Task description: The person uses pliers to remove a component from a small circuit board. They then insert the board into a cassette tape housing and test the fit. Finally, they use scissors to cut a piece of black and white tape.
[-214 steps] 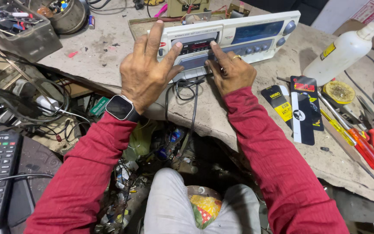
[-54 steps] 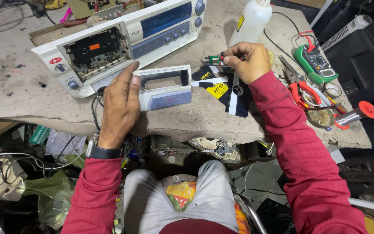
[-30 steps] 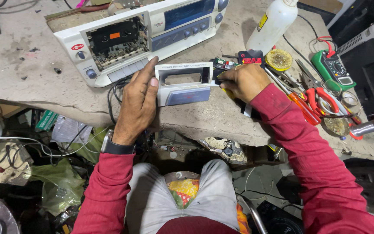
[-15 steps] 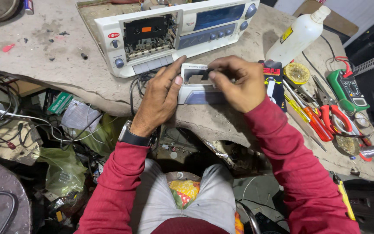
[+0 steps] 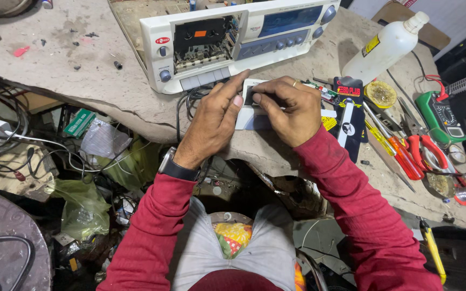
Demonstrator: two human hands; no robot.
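We see a white plastic bottle (image 5: 385, 48) lying tilted on the workbench (image 5: 71, 70), green multimeter (image 5: 441, 116), red-handled pliers (image 5: 424, 156), solder tin (image 5: 380, 94), tangled wires (image 5: 12, 140) below left.

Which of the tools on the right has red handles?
The pliers beside the green multimeter have red handles. The screwdriver next to them has a yellow and red striped handle, and the tool at the table's edge is yellow.

The cassette door (image 5: 250, 110) — a small pale panel with a dark window — lies flat at the bench edge, mostly covered.
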